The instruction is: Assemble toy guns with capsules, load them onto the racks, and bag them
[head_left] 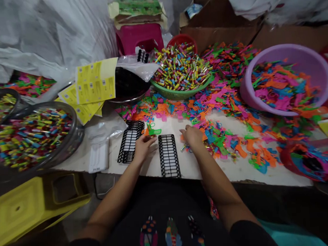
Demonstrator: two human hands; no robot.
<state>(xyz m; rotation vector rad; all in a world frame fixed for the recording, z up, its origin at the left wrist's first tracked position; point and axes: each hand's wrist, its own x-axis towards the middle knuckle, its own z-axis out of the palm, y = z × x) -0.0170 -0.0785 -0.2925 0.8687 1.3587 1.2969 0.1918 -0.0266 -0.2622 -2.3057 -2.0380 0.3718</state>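
A black plastic rack (169,155) lies on the white table between my two hands, its slots showing the pale surface beneath. My left hand (144,148) is just left of it, thumb and fingers pinched together near a green plastic piece (155,131); what they hold is too small to name. Further left are more black racks (130,141), stacked. On the right, my right hand (192,137) hovers by the edge of a heap of colourful plastic pieces (222,140). Its fingers are bent and apart, and I make out nothing between them.
A green basin (179,94) of small coloured tubes stands behind the racks. At the right is a purple basin (290,111) of plastic pieces, at the left a grey basin (76,122) of tubes. Yellow sheets (96,82) and a white device (99,157) lie left.
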